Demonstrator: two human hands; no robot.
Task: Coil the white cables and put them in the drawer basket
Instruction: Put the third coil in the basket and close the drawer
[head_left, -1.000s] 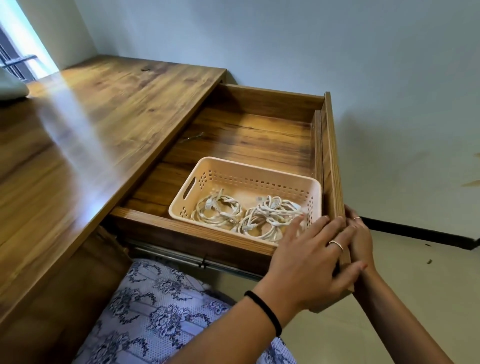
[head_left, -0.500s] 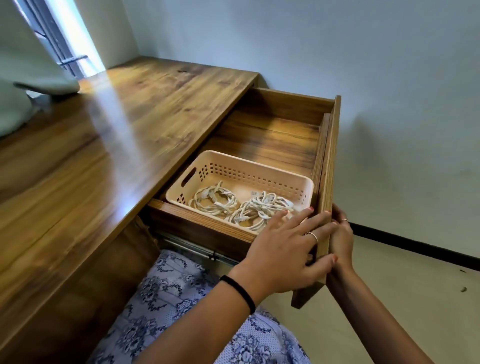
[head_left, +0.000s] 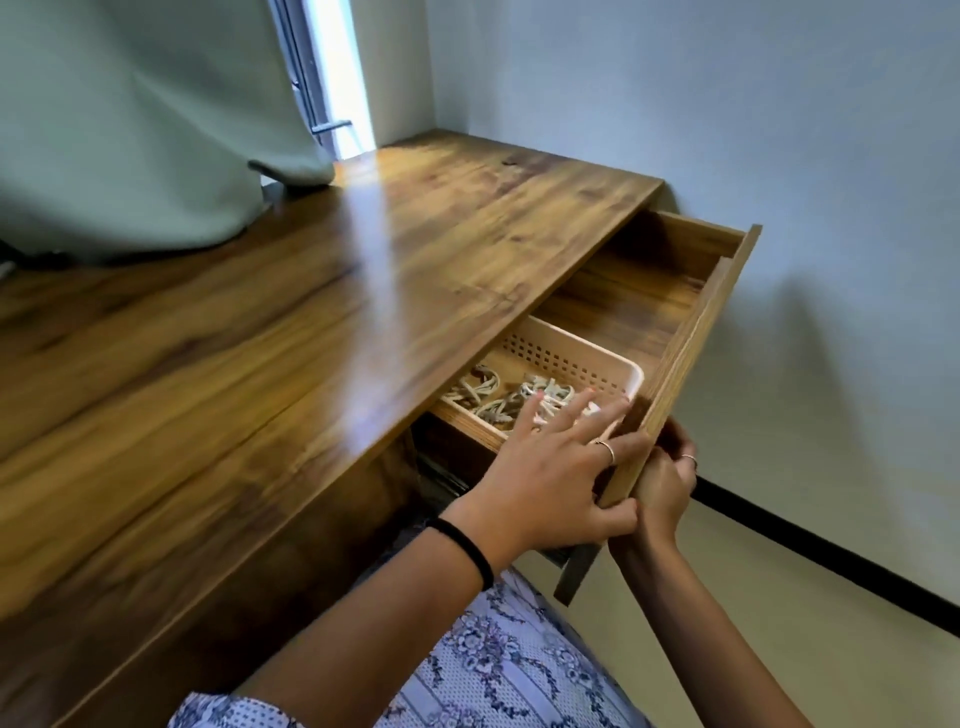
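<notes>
White cables (head_left: 511, 397) coiled in beige basket (head_left: 631, 375).

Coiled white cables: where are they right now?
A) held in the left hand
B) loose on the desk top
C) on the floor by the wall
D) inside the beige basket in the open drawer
D: the coiled white cables lie inside the beige basket, which sits in the open drawer, partly under the desk top.
</notes>
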